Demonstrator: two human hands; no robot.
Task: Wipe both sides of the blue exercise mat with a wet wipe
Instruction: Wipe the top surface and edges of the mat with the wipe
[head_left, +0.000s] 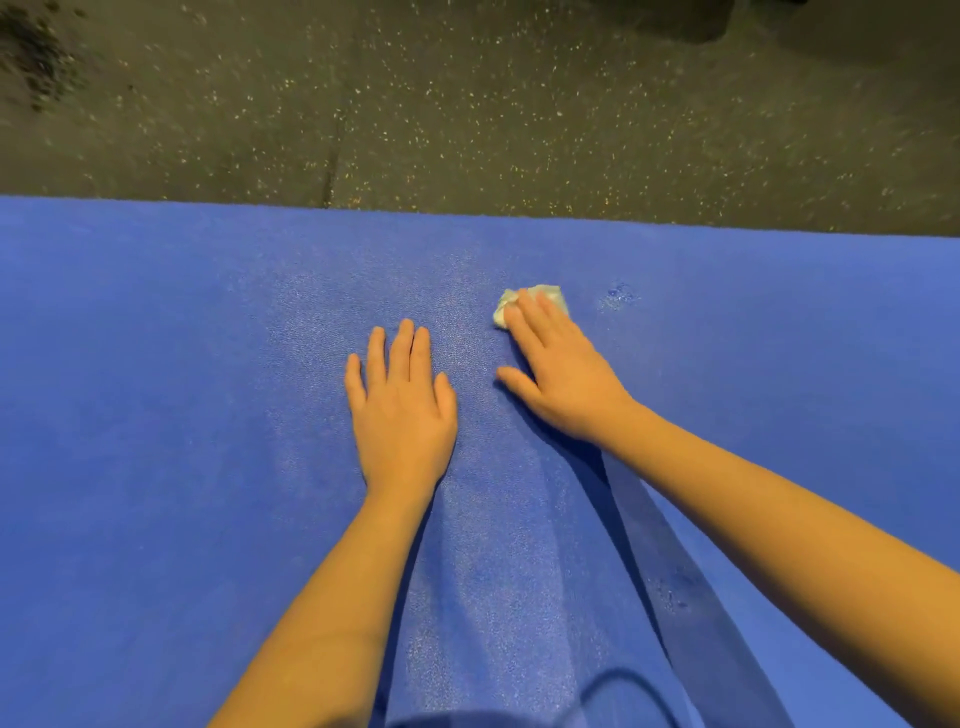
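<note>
The blue exercise mat (156, 389) lies flat on the floor and fills the lower two thirds of the view. My left hand (400, 405) rests on it palm down, fingers straight and slightly spread. To its right, my right hand (561, 374) presses a crumpled white wet wipe (524, 304) onto the mat with straight fingers; the wipe shows beyond the fingertips. A shiny damp band runs down the middle of the mat between and below my hands.
Dark speckled rubber floor (467, 104) lies beyond the mat's far edge (519, 221). A small scuffed or wet spot (618, 296) marks the mat right of the wipe. A patch of dark debris (36, 57) sits on the floor at top left.
</note>
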